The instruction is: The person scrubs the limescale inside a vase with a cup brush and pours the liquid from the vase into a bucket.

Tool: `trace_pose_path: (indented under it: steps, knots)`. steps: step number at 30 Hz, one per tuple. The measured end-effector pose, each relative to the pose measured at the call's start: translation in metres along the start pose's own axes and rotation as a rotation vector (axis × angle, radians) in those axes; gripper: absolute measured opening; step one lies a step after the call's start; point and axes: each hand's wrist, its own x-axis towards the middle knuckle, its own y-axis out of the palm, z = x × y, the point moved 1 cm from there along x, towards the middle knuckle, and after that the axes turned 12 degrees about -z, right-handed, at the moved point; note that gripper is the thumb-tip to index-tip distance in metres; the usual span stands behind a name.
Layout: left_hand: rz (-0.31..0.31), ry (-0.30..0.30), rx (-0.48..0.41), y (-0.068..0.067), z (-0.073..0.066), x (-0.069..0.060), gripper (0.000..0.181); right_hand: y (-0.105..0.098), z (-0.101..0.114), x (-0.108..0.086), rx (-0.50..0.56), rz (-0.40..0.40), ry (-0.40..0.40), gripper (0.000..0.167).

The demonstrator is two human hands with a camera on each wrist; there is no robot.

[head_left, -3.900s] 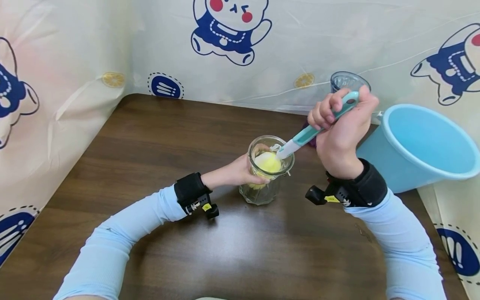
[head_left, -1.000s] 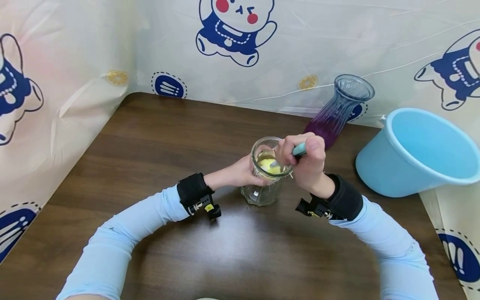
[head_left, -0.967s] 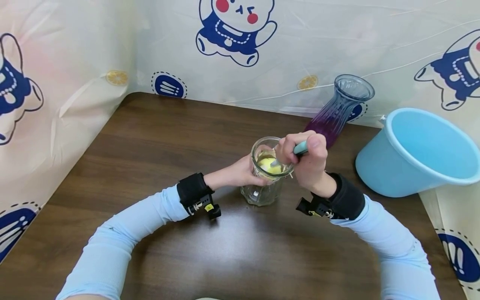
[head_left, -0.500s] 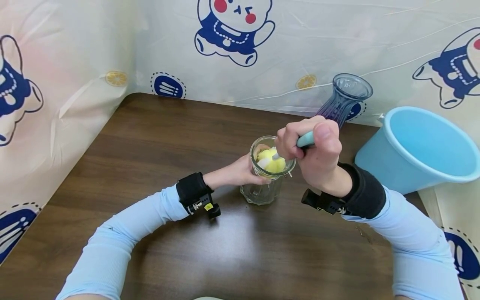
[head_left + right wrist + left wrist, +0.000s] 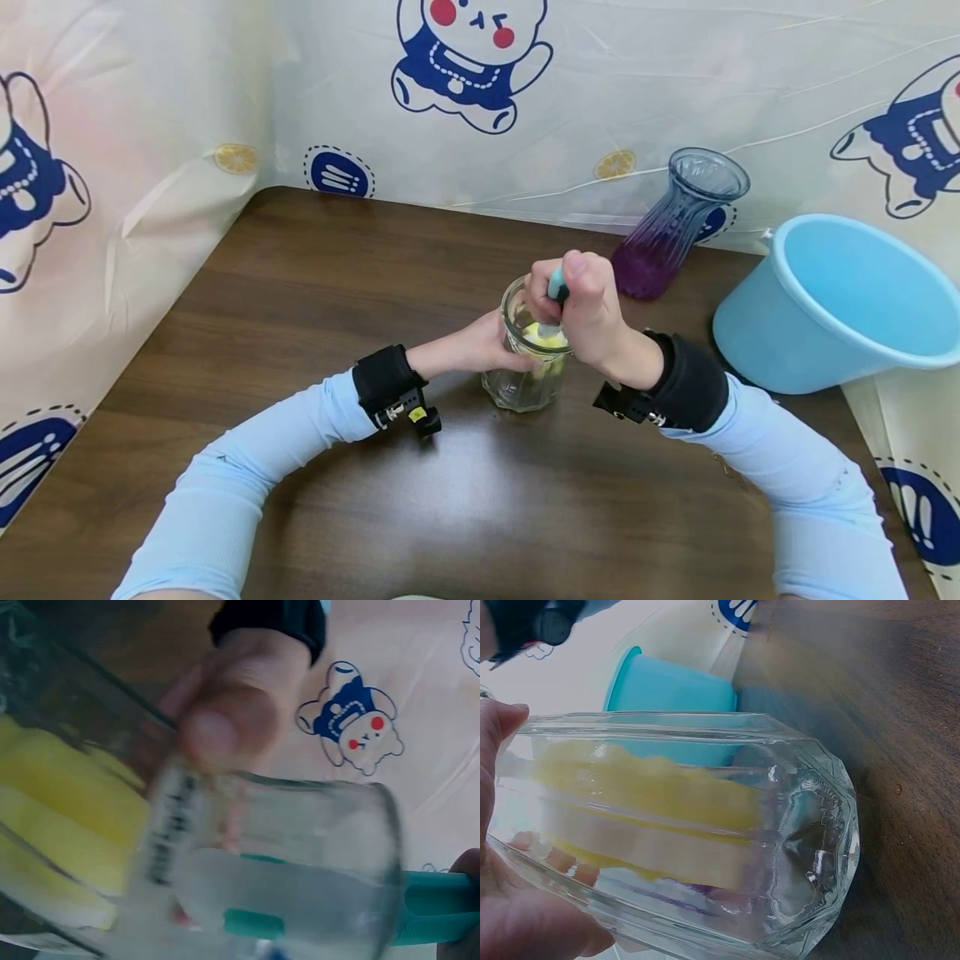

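My left hand (image 5: pixel 483 343) grips a clear faceted glass jar (image 5: pixel 521 390) round its neck, and the jar leans with its mouth towards me. Inside it, the yellow and white sponge head (image 5: pixel 645 817) of a bottle brush fills much of the body in the left wrist view. My right hand (image 5: pixel 588 312) is curled round the brush's teal handle (image 5: pixel 557 285) just over the jar's rim. In the right wrist view the white lower handle (image 5: pixel 285 892) runs through the jar's neck, behind a band with dark lettering (image 5: pixel 171 832). Fingers partly hide the rim in the head view.
A blue-to-purple glass vase (image 5: pixel 663 237) stands at the table's back right. Beside it, a light blue bucket (image 5: pixel 795 333) sits at the right edge. Printed sheeting (image 5: pixel 322 75) rises behind the dark wooden table (image 5: pixel 337 250). A pale object (image 5: pixel 415 597) just shows at the front edge.
The right hand has come down and to the left since half a second ago, pushing the sponge deeper into the jar. Earlier it was raised with the handle exposed. The left hand stays put.
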Motion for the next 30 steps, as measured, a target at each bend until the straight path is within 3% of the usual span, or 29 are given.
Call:
trace_pose_path:
  steps: [7,14,22,30]
  knots:
    - [-0.021,0.026,-0.015,0.001,-0.002,-0.001,0.072,-0.004,-0.013,-0.012,-0.015,-0.036,-0.011,0.065]
    - [0.002,0.028,-0.023,-0.001,0.001,0.0,0.073,-0.004,-0.013,-0.008,-0.066,-0.053,0.033,0.066]
    - [-0.026,0.022,-0.01,0.001,0.001,0.001,0.073,-0.007,-0.004,0.016,-0.003,-0.088,0.11,0.064]
    - [-0.033,0.004,0.005,0.0,0.0,0.001,0.072,-0.005,0.025,0.042,0.048,-0.11,0.134,0.056]
